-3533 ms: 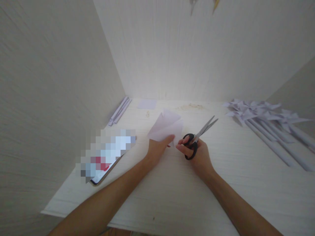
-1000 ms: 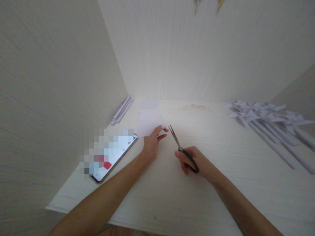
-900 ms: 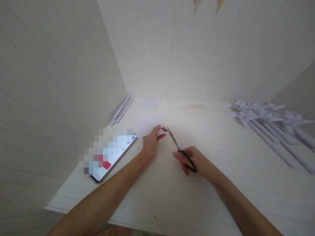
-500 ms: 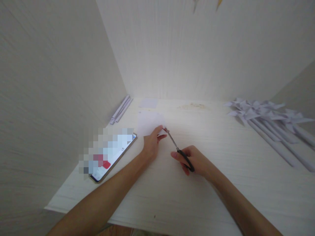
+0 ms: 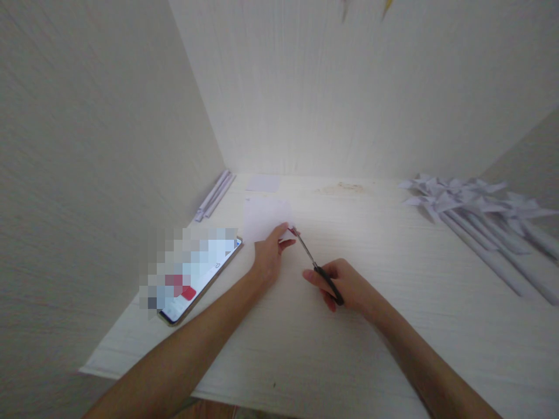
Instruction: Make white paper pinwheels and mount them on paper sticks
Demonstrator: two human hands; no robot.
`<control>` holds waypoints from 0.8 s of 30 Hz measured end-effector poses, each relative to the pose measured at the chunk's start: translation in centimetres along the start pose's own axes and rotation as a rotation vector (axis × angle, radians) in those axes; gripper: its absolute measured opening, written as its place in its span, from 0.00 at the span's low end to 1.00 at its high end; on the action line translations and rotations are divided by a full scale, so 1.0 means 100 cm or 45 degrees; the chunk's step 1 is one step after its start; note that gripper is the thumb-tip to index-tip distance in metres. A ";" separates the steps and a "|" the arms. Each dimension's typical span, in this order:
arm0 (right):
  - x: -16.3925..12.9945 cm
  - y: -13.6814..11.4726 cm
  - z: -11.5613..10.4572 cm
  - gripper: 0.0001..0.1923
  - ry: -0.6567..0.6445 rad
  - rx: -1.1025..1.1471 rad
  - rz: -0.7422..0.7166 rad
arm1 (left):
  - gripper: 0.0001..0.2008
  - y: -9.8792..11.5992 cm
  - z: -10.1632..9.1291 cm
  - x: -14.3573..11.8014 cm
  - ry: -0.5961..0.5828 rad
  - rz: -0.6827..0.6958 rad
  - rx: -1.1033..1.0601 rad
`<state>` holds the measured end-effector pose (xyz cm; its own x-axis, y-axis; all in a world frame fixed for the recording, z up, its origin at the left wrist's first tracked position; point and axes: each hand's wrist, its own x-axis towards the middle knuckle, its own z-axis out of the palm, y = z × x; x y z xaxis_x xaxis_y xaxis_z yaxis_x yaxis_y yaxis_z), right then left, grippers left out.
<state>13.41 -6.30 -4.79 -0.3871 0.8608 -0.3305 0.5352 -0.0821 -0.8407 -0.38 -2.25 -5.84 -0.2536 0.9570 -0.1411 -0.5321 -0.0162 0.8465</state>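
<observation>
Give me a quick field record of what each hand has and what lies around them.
left hand: pinches white paper sheet at its near right corner
right hand: grips black-handled metal scissors, blade tips at the sheet's corner
near left: phone, screen lit
far left: rolled white paper sticks
right: white paper pinwheels
surface: pale wooden table

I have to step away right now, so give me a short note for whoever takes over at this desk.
Left hand: pinches the white paper sheet at its near right corner, flat on the desk.
Right hand: holds the black-handled scissors, tips at that corner.
Done: paper pinwheels piled far right.
Left: no cut visible in the sheet yet.
Phone lies at the left.
</observation>
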 end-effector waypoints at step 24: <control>0.001 0.001 0.000 0.28 0.026 -0.033 -0.008 | 0.05 0.001 -0.001 -0.001 -0.053 0.035 0.015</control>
<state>13.43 -6.22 -4.86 -0.3751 0.8713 -0.3165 0.5521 -0.0643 -0.8313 -0.48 -2.34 -5.75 -0.2337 0.9675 -0.0963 -0.5158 -0.0394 0.8558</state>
